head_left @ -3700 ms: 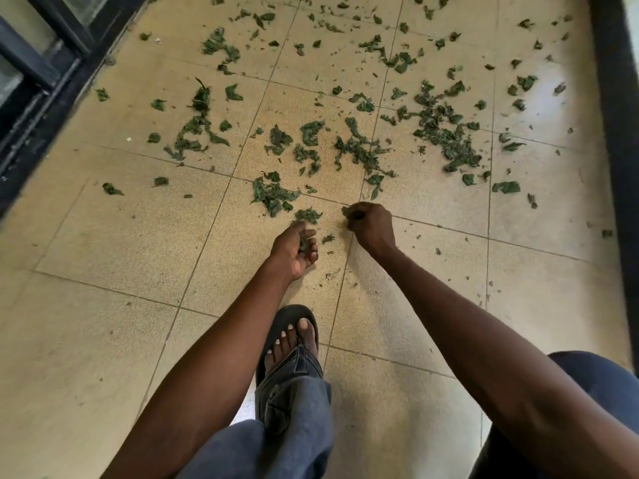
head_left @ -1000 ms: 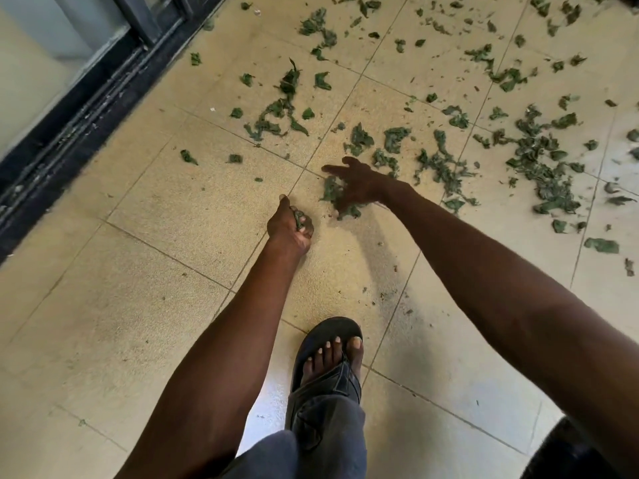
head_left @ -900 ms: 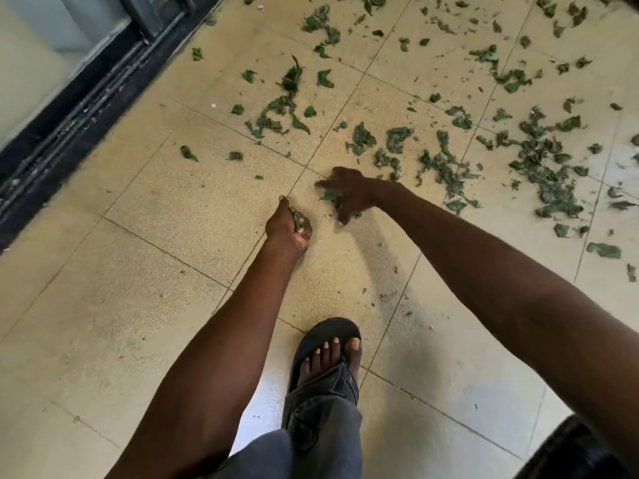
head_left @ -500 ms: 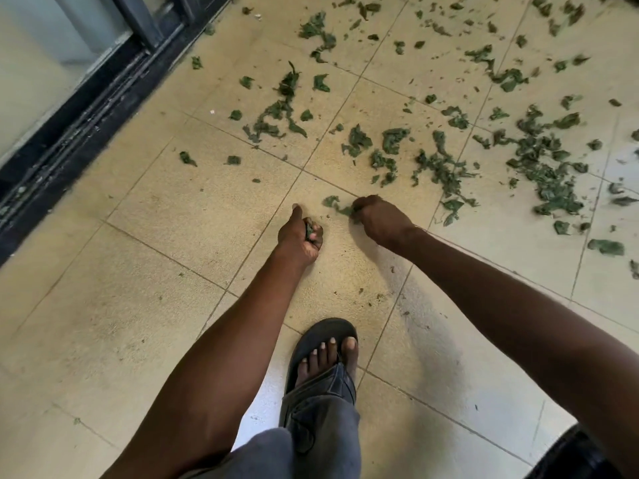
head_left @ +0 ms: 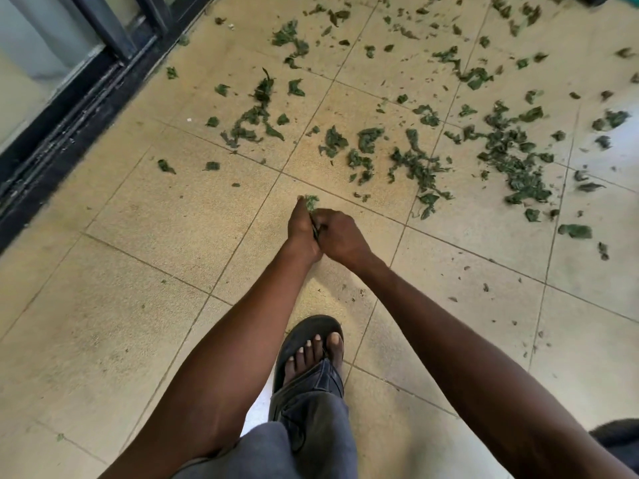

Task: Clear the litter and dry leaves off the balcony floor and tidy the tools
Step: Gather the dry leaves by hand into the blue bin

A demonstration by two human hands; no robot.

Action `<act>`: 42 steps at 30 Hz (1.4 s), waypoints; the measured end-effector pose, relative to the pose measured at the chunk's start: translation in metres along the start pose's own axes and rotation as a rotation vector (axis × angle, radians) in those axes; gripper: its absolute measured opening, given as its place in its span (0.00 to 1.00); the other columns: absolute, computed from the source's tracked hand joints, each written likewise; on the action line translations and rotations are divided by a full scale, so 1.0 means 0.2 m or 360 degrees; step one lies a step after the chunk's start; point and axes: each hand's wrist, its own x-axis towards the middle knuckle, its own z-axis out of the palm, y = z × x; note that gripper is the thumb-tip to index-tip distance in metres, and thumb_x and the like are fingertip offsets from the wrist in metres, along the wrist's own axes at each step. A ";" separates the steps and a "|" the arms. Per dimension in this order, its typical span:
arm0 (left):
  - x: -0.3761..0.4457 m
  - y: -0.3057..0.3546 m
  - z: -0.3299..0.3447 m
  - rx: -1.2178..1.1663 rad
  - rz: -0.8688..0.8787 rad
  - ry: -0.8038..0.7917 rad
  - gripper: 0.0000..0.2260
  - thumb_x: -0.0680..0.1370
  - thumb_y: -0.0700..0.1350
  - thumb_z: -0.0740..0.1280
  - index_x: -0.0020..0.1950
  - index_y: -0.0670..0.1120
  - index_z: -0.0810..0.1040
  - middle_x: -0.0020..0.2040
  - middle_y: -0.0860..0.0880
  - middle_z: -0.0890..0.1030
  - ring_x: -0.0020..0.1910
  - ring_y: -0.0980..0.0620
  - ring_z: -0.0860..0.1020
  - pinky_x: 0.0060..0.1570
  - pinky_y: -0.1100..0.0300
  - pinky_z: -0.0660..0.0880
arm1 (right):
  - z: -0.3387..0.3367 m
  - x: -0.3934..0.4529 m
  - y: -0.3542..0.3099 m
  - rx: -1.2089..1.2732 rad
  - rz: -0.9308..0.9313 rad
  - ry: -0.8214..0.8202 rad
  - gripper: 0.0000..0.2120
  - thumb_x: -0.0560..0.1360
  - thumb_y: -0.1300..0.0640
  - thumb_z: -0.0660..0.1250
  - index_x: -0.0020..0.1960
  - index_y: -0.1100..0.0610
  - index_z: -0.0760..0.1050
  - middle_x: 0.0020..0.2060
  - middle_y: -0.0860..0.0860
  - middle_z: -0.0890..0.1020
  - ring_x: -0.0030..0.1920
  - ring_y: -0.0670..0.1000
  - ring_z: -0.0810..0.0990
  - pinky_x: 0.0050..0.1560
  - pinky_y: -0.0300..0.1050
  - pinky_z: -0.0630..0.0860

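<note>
- Head view: left hand point(head_left: 301, 225) and right hand point(head_left: 340, 237) pressed together low over the beige speckled tiled floor point(head_left: 138, 236), frame centre.
- Left hand fingers curled round a small bunch of torn green leaves point(head_left: 311, 201), tuft poking out at its 12 o'clock end.
- Right hand fingers curled against the left palm; pinching leaf bits, grip partly hidden.
- Scattered torn green leaf litter point(head_left: 415, 164) spread over the tiles from 11 to 2 o'clock of the hands, densest patch at 2 o'clock.
- Black metal sliding door track point(head_left: 69, 112) at 10 o'clock.
- Foot in black rubber flip-flop point(head_left: 311, 344) at 6 o'clock, grey trouser leg point(head_left: 311, 426) below.
</note>
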 end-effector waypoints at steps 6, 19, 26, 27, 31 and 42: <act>-0.03 0.01 -0.02 0.0147 -0.0001 -0.0002 0.15 0.79 0.50 0.64 0.35 0.46 0.79 0.37 0.48 0.79 0.36 0.50 0.79 0.46 0.56 0.76 | 0.02 -0.01 -0.03 0.0080 0.0059 0.0347 0.13 0.74 0.70 0.58 0.52 0.61 0.79 0.41 0.52 0.81 0.39 0.48 0.77 0.36 0.40 0.69; 0.02 0.08 -0.04 -0.0018 0.0006 0.0164 0.12 0.82 0.46 0.61 0.41 0.43 0.74 0.30 0.49 0.71 0.17 0.57 0.65 0.15 0.70 0.59 | -0.15 0.09 0.14 0.0639 0.0350 0.0483 0.12 0.78 0.59 0.65 0.59 0.60 0.80 0.57 0.54 0.83 0.53 0.54 0.83 0.57 0.46 0.77; 0.04 0.16 -0.10 -0.0186 0.0023 0.0134 0.15 0.83 0.49 0.61 0.39 0.44 0.71 0.24 0.51 0.69 0.16 0.58 0.63 0.15 0.69 0.57 | -0.01 0.24 0.39 -0.0068 0.0260 0.0343 0.20 0.80 0.51 0.61 0.65 0.64 0.65 0.60 0.60 0.71 0.60 0.61 0.71 0.58 0.53 0.71; 0.04 0.17 -0.11 -0.0199 0.0029 0.0127 0.15 0.83 0.50 0.60 0.40 0.44 0.71 0.22 0.51 0.69 0.16 0.57 0.64 0.15 0.69 0.57 | 0.04 0.26 0.40 -0.0165 0.0176 0.0291 0.24 0.80 0.50 0.60 0.68 0.65 0.63 0.64 0.61 0.69 0.64 0.62 0.68 0.63 0.57 0.69; 0.04 0.21 -0.20 -0.0216 0.0050 0.0155 0.15 0.83 0.50 0.60 0.41 0.44 0.71 0.22 0.51 0.69 0.16 0.57 0.63 0.15 0.68 0.57 | 0.18 0.34 0.35 -0.0460 -0.0138 0.0079 0.30 0.82 0.49 0.57 0.78 0.61 0.54 0.77 0.60 0.56 0.77 0.61 0.52 0.77 0.57 0.50; 0.03 0.16 -0.28 -0.0233 0.0009 0.0152 0.15 0.83 0.50 0.59 0.41 0.44 0.71 0.21 0.51 0.69 0.16 0.57 0.63 0.16 0.69 0.57 | 0.18 0.04 0.41 -0.1232 -0.1068 -0.0090 0.19 0.78 0.68 0.61 0.68 0.69 0.70 0.68 0.64 0.72 0.69 0.62 0.71 0.61 0.54 0.76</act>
